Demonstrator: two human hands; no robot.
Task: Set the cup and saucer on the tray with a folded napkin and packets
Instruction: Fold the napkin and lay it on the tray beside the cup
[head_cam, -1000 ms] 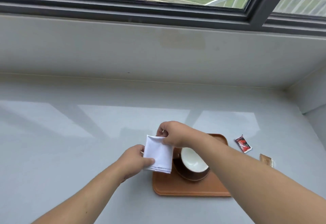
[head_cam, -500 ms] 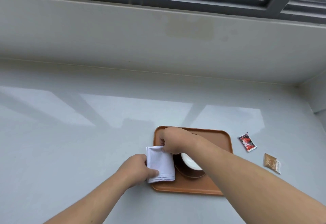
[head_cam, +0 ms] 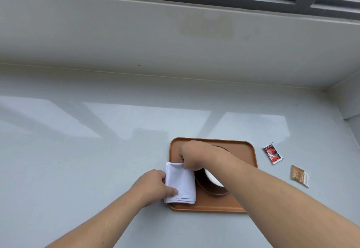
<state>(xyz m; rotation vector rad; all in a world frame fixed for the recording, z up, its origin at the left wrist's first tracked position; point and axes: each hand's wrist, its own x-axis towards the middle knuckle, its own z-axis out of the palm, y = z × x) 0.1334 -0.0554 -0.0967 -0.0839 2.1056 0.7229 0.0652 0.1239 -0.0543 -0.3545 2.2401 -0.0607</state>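
A folded white napkin [head_cam: 182, 183] lies over the left edge of the brown tray [head_cam: 241, 150]. My left hand [head_cam: 153, 186] pinches its lower left corner. My right hand [head_cam: 194, 155] grips its top right corner. A white cup [head_cam: 211, 177] sits on a dark brown saucer [head_cam: 212, 190] in the middle of the tray, mostly hidden under my right forearm. A red packet [head_cam: 272, 153] and a brown packet [head_cam: 299, 175] lie on the counter to the right of the tray.
The tray rests on a pale grey counter [head_cam: 78, 160] below a window sill [head_cam: 175, 33]. A wall corner [head_cam: 350, 103] closes the counter at the right.
Both hands have lowered the napkin from in front of the tray down onto its left side. The camera has tilted downward, so less of the window shows.
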